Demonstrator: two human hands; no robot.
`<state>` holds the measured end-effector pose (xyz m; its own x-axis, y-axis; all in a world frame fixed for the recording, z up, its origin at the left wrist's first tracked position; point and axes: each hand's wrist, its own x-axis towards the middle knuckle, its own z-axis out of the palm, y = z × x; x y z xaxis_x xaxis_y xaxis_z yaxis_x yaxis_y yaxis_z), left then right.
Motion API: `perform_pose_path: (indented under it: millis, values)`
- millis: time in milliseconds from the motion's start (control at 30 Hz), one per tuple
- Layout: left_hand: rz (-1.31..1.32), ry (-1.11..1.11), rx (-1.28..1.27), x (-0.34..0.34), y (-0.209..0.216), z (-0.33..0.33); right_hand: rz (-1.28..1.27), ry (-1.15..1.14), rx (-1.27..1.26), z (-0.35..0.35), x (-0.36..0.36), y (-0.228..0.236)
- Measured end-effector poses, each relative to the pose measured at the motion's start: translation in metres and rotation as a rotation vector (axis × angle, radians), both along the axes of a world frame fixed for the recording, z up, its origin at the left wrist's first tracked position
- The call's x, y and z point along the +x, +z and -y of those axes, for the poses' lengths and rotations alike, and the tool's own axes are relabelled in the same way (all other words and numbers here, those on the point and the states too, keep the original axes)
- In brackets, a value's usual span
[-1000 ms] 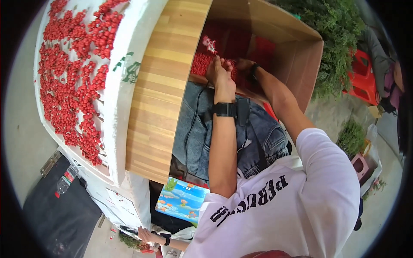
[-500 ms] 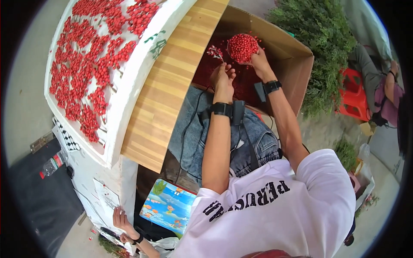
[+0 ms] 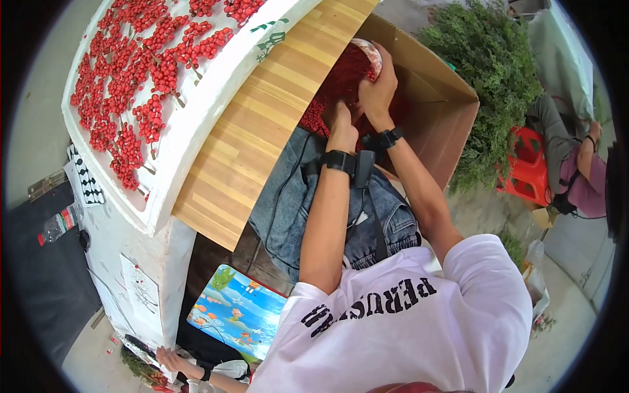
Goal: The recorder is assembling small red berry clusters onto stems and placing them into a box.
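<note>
Fingers [image 3: 387, 71] grip what seems a tilted bowl [image 3: 372, 55].

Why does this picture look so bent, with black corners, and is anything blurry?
Head view: the fisheye lens bends the white foam box's rim and leaves black corners; head view: the cardboard box is shadowed inside, and loose red berries beside the bowl's rim look smeared, perhaps by motion; head view: the berry sprigs look sharper.

I see white short-sleeved T-shirt [image 3: 406, 334], black block lettering [image 3: 409, 291], faded blue denim [image 3: 280, 196], black wrist straps [image 3: 338, 161], boxy black module [image 3: 364, 169].
</note>
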<state>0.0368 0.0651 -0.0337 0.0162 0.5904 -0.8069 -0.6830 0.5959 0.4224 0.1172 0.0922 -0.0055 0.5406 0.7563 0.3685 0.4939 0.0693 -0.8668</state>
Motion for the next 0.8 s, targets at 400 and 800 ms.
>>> perform_pose_path:
  millis: [400,800]
  values:
    - [-0.067,-0.056,0.003,-0.003,-0.023,-0.018,-0.031,-0.29,-0.337,-0.016,0.032,-0.102]
    - [0.012,-0.009,0.053,0.017,-0.041,-0.056,0.652,0.003,-0.945,-0.049,0.106,-0.258]
